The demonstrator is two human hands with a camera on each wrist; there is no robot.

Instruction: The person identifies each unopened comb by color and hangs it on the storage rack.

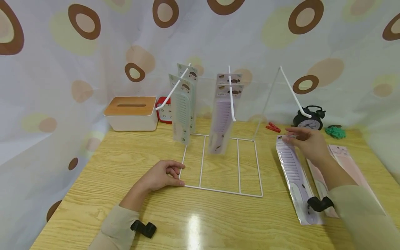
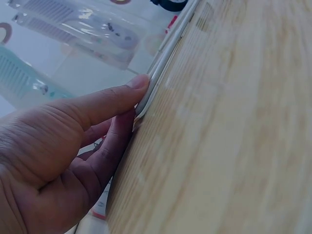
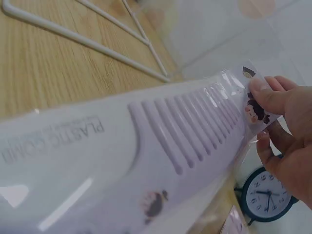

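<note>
My right hand [image 1: 307,144] pinches the top of a purple comb in a clear packet [image 1: 293,177], thumb on the printed header; the packet slants down toward the table's front. At the front left corner of a white wire display rack [image 1: 218,190], my left hand [image 1: 164,174] grips the base wire between thumb and fingers. Two packaged green combs [image 1: 181,111] hang on the rack's left hook, and two packaged purple combs [image 1: 222,114] on its middle hook. The right hook [image 1: 293,91] carries nothing. In the right wrist view, the held comb [image 3: 195,131] shows its teeth.
Pink packets [image 1: 350,163] lie on the table under my right forearm. Along the back stand a tissue box [image 1: 131,119] with a wooden lid, a red clock [image 1: 164,113] and a black alarm clock [image 1: 308,122]. Red clips [image 1: 273,127] and a green scrunchie [image 1: 335,132] lie near it.
</note>
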